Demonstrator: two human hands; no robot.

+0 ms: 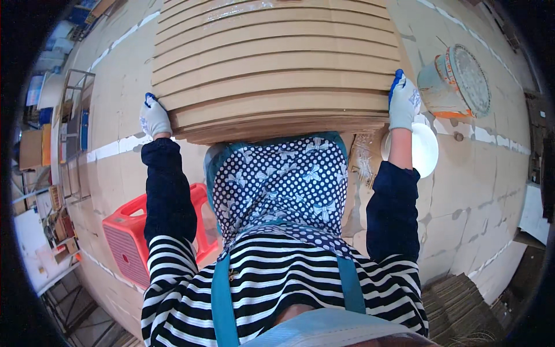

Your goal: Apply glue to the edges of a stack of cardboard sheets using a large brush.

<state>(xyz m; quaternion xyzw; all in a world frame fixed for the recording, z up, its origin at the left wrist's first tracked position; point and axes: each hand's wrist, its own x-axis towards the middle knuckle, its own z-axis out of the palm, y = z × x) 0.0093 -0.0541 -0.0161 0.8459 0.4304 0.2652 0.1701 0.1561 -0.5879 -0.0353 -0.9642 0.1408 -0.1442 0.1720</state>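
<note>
A wide fanned stack of brown cardboard sheets (277, 78) lies in front of me, its overlapping edges running from side to side. My left hand (155, 117), in a white glove with blue fingertips, grips the near left corner of the stack. At the opposite side, my right hand (404, 103), gloved the same way, is closed on the right edge, slightly farther forward. Both arms reach straight out in dark sleeve covers. The cardboard hides parts of the fingers, and how many sheets each hand holds cannot be made out.
A red plastic stool (130, 231) stands at my left. To the right are a paint-stained bucket (457, 81) and a white round container (426, 150), partly behind my right arm. Flattened cardboard (462, 312) is piled at the lower right. Metal racks (72, 121) line the left.
</note>
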